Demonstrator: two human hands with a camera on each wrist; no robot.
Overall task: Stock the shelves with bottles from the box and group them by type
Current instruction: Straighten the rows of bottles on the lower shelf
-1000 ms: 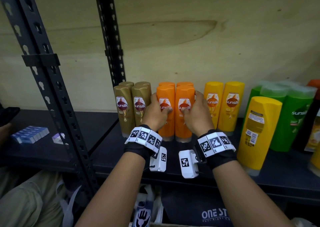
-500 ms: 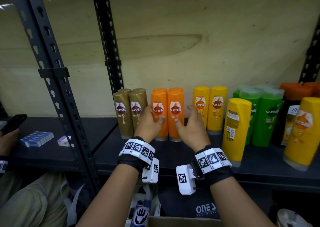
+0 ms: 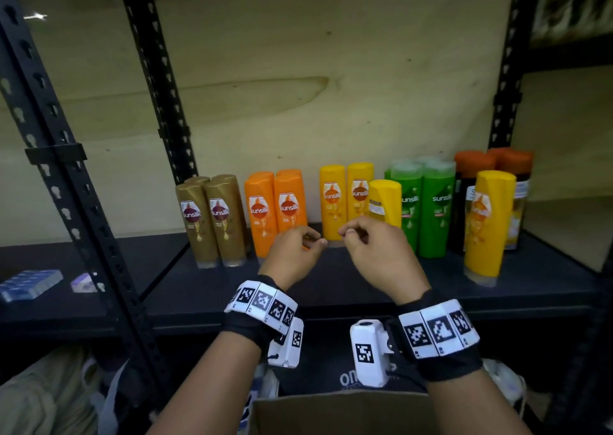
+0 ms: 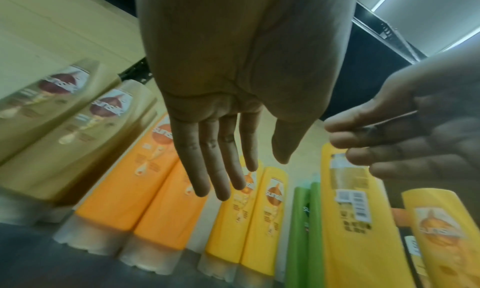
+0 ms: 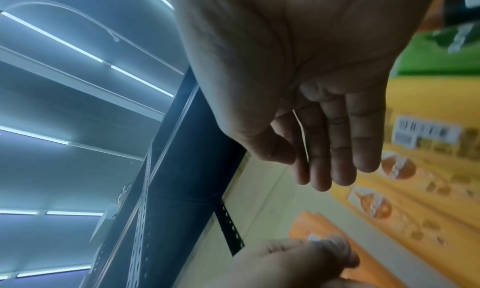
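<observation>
Sunsilk bottles stand grouped on the dark shelf [image 3: 205, 295]: brown bottles [image 3: 212, 222], orange bottles [image 3: 275, 209] [image 4: 145, 181], yellow bottles [image 3: 345, 195] [image 4: 249, 216], green bottles [image 3: 428, 209], and dark orange-capped bottles [image 3: 471, 182] at the right. One yellow bottle [image 3: 384, 202] [image 4: 348, 220] stands turned back-out before the green ones, another [image 3: 487, 225] further right. My left hand [image 3: 292, 252] [image 4: 233, 148] and right hand [image 3: 374, 252] [image 5: 319, 144] hover empty just in front of the orange and yellow bottles, fingers relaxed, touching nothing.
Black perforated uprights [image 3: 66, 182] [image 3: 159, 96] frame the bay at left, another upright [image 3: 504, 79] at right. A blue pack [image 3: 30, 283] lies on the neighbouring shelf. A cardboard box [image 3: 335, 411] sits below my wrists. A plywood back wall [image 3: 298, 69] closes the shelf.
Both hands let go of the two orange bottles and drew back toward me, fingers now loose. The head view pulled back, showing more of the shelf at right.
</observation>
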